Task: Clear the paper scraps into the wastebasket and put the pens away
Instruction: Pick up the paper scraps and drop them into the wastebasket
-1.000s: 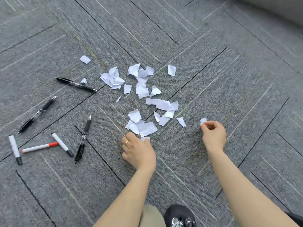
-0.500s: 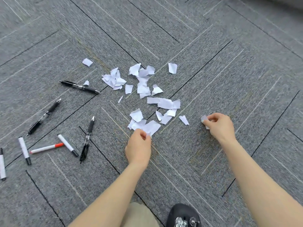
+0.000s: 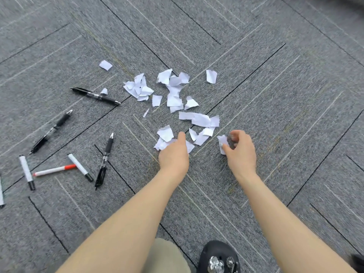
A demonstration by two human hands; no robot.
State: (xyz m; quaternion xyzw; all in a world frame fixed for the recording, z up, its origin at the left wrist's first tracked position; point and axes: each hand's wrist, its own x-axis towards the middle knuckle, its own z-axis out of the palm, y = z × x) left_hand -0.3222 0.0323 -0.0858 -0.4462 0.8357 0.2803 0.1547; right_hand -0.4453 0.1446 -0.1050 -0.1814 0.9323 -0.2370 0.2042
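While both hands reach over the grey carpet floor [image 3: 275,95], the right hand [image 3: 241,152] has its fingers [image 3: 235,135] curled in, thumb and fingertips pinching a small white scrap [image 3: 222,143] just off the floor. Over to the left hand [image 3: 174,156]: it sits on top of the nearest paper scraps [image 3: 165,137], fingers tucked underneath and out of sight, so whether it grips any is impossible to say. More scraps spread across the carpet beyond both hands. Black pens [image 3: 96,95] and white markers [image 3: 79,167] lie scattered well to the left, untouched. No wastebasket shows anywhere.
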